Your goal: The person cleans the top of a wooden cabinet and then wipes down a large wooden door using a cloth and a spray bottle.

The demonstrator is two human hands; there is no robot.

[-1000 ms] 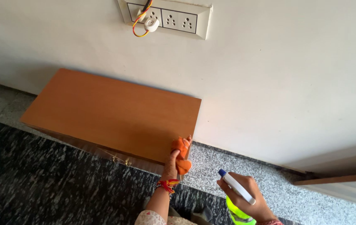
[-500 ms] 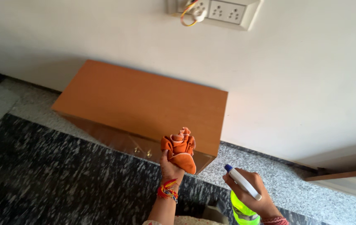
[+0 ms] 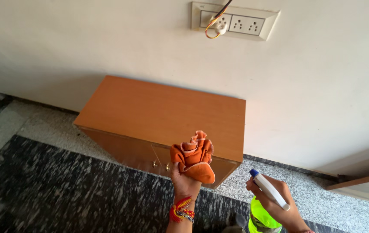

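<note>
Left hand: my left hand [image 3: 183, 180] is raised in front of me with the fingers wrapped tight around a crumpled orange microfibre cloth [image 3: 194, 156]; a red and yellow thread band [image 3: 182, 211] sits on the wrist.
Cloth: bunched into a loose ball with folds sticking up above my fist; it is held in the air in front of the near right corner of the cabinet, not resting on it.
Right hand: my right hand [image 3: 277, 206] is closed around the neck of a fluorescent yellow-green plastic spray bottle [image 3: 262, 218], low at the bottom right of the view.
Bottle: its white trigger head with a blue nozzle tip [image 3: 268, 194] points up and to the left, toward the cloth; the bottle body is partly cut off by the lower edge.
Spacing: the two hands are near each other but apart; cloth and nozzle do not touch.
Cabinet: a low orange-brown wooden cabinet [image 3: 163, 114] stands against the wall, its flat top bare, with small brass knobs [image 3: 160, 164] on the front doors.
Wall: off-white painted wall [image 3: 314, 86] with a white socket plate [image 3: 236, 20] high up; a red and yellow wire with a white plug [image 3: 216, 25] hangs from it.
Floor: dark speckled stone floor [image 3: 50, 190] with a lighter grey granite border [image 3: 322, 198] along the wall.
</note>
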